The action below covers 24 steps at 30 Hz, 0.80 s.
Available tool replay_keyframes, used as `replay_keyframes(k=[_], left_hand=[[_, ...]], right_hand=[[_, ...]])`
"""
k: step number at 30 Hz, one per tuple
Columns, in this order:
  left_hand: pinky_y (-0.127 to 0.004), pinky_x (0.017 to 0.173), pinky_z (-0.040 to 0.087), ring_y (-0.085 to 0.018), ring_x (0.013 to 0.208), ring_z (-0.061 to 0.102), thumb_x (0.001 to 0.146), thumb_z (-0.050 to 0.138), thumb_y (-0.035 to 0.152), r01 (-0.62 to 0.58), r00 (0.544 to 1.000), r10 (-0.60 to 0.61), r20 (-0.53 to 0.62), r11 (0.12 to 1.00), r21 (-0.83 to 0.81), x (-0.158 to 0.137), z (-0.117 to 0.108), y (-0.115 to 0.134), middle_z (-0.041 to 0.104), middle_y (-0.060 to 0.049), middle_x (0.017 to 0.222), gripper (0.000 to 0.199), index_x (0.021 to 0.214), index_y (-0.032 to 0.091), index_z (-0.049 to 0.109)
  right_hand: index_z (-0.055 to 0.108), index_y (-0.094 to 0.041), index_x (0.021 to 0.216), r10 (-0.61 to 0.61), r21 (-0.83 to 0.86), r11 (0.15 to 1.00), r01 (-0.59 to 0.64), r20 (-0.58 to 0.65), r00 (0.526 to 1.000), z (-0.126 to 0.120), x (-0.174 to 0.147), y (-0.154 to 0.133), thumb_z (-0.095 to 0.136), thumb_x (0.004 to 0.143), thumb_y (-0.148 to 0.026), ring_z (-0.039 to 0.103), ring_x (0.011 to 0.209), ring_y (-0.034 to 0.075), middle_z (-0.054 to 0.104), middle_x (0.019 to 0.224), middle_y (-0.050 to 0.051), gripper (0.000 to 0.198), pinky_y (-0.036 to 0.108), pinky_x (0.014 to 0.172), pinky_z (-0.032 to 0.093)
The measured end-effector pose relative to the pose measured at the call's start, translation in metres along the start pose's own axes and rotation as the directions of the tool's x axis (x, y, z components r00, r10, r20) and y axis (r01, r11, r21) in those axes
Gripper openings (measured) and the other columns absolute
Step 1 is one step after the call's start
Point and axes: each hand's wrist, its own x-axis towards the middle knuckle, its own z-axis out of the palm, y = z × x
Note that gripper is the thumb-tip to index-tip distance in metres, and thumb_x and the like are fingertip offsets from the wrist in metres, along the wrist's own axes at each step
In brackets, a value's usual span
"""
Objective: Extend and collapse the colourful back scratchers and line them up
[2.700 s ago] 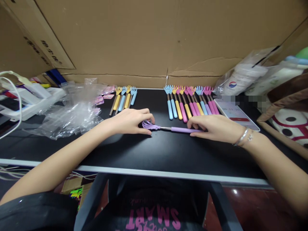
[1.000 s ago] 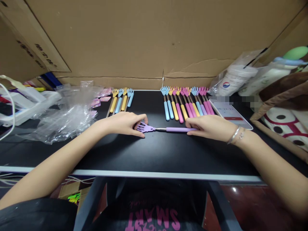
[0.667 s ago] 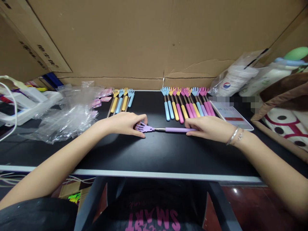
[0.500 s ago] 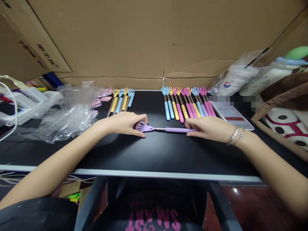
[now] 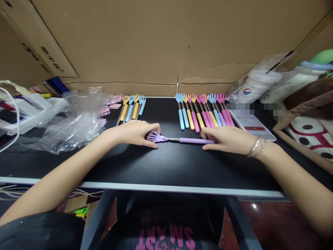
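Note:
A purple telescopic back scratcher [image 5: 196, 140] lies level across the black table in front of me. My left hand [image 5: 142, 134] is at its claw end, with curled fingers behind the claw and the thumb stretched out below. My right hand [image 5: 222, 139] closes around the far end of its handle, hiding the tip. A short length of metal rod shows between claw and handle. Beyond my right hand lies a row of blue, yellow, pink and purple back scratchers [image 5: 194, 119]. Several yellow and blue back scratchers [image 5: 135, 109] lie beyond my left hand.
Clear plastic bags [image 5: 75, 121] are heaped at the left beside a white power strip [image 5: 39, 113]. At the right are a phone [image 5: 252, 125], a bagged cup [image 5: 257, 86] and a brown-edged bag [image 5: 307, 104]. A cardboard wall [image 5: 156, 45] stands along the back.
My hands and the purple back scratcher keep nearly the same place. The whole view has shifted very slightly.

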Motion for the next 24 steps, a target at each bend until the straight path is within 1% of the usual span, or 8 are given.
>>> replay_keyframes(k=[18, 24], left_hand=[[-0.022, 0.054, 0.027, -0.016, 0.066, 0.055, 0.08, 0.053, 0.059, 0.002, 1.0, -0.002, 0.002, 1.0, 0.016, -0.0001, -0.0003, 0.0006, 0.061, 0.001, 0.076, 0.043, 0.107, 0.026, 0.048], [-0.022, 0.054, 0.027, -0.017, 0.067, 0.056, 0.08, 0.053, 0.059, 0.005, 1.0, -0.005, 0.005, 1.0, 0.015, -0.0001, -0.0001, -0.0001, 0.061, 0.001, 0.077, 0.043, 0.106, 0.026, 0.048]], right_hand=[[0.046, -0.022, 0.084, 0.013, -0.01, 1.0, -0.013, -0.002, 1.0, 0.0008, -0.0002, -0.0003, 0.047, 0.08, -0.057, 0.043, 0.054, 0.01, 0.054, 0.072, -0.001, 0.035, 0.022, 0.052, 0.024], [0.046, -0.022, 0.085, 0.023, -0.007, 1.0, -0.023, 0.005, 1.0, 0.0002, -0.0005, -0.0007, 0.047, 0.08, -0.057, 0.045, 0.056, 0.011, 0.055, 0.073, -0.001, 0.035, 0.022, 0.052, 0.026]])
